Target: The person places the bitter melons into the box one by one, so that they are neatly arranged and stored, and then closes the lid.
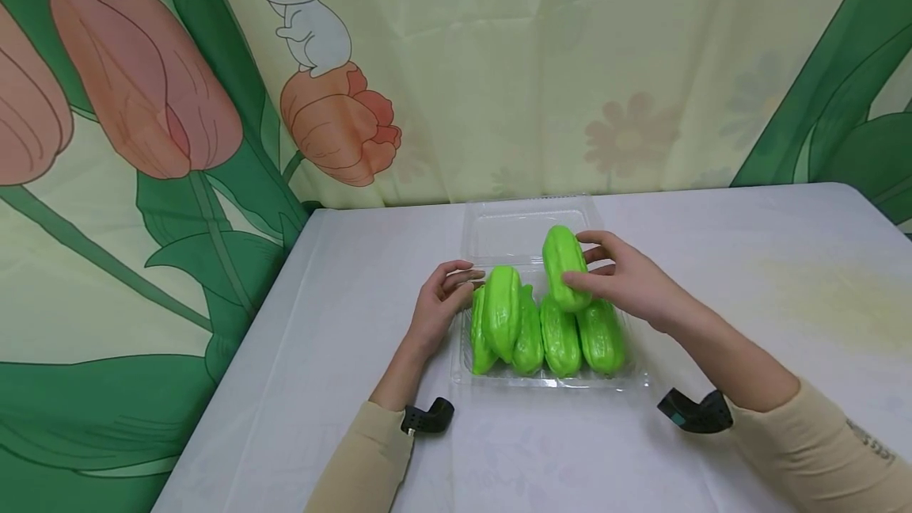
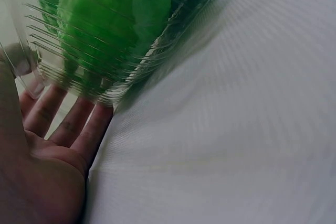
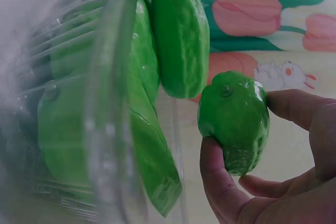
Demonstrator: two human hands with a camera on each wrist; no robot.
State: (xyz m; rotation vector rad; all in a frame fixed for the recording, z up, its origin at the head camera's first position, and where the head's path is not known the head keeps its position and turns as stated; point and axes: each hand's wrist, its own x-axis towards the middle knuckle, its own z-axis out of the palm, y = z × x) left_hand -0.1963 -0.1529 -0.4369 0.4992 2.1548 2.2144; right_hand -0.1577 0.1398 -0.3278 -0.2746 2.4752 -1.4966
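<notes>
My right hand (image 1: 618, 275) holds a glossy bright green bitter melon (image 3: 235, 121) between thumb and fingers, above the other bitter melons. Below it stands a clear plastic clamshell box (image 1: 499, 378), its lid (image 1: 530, 229) folded open to the back. Several ridged bitter melons (image 1: 560, 343) lie side by side in the box, and another bitter melon (image 1: 503, 311) rests on top of those at the left. My left hand (image 1: 438, 307) is at the box's left side; in the left wrist view its extended fingers (image 2: 68, 124) touch the ribbed plastic wall.
A white cloth (image 1: 342, 315) covers the table under the box. Behind the table's back edge hangs a curtain (image 1: 484, 101) printed with tulips and a white rabbit. Each wrist wears a black camera band (image 1: 427, 416).
</notes>
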